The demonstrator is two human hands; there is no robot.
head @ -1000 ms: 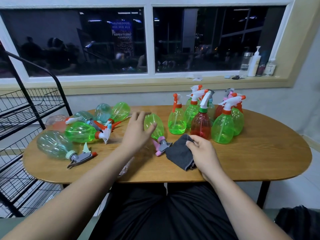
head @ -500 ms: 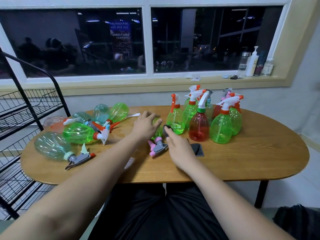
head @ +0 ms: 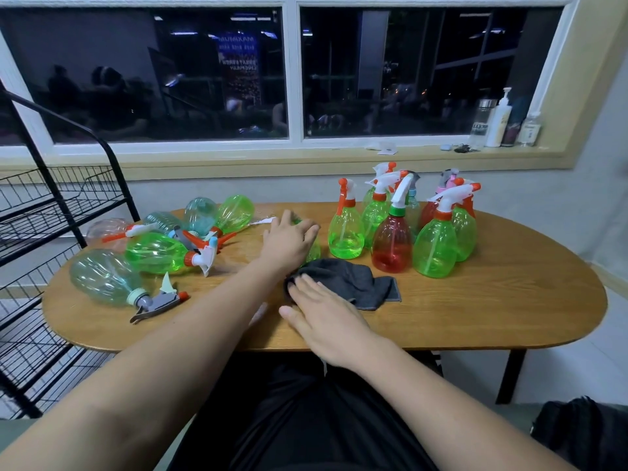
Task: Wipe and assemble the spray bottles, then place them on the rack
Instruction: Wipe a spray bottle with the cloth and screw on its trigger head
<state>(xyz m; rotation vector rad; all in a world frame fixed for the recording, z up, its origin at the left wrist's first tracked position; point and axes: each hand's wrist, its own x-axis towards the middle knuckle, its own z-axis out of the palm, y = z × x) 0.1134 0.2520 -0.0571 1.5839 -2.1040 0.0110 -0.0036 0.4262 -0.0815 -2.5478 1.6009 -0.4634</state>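
In the head view, the left hand [head: 289, 244] reaches out over the wooden table [head: 492, 311] and lies across a green spray bottle [head: 315, 250] that is on its side. The fingers curve down over the bottle's body and hold it. Most of the bottle is hidden under the palm, with only slivers of green showing past the fingertips and knuckles. Its neck end cannot be seen.

Just below that hand's wrist, a dark grey cloth [head: 356, 283] lies bunched on the table, right up against the held bottle. The right hand [head: 326, 317] is flat and palm down, with the fingers straight. Its fingertips rest on the near left edge of the cloth and its heel is at the table's front edge. It grasps nothing.

Near the left hand's fingertips, to their right, a cluster of assembled bottles stands upright. Closest is a green bottle with an orange-and-white trigger [head: 345, 239], next a red bottle with a green collar [head: 390, 248], and more green ones stand behind and further right.

More bottles lie on their sides to the left of the left hand. Among them are a bright green bottle [head: 154, 253] and, nearer the person, a pale clear bottle [head: 105, 278] with a grey trigger. Past these, off the table's left end, stands a black wire rack [head: 51, 205].
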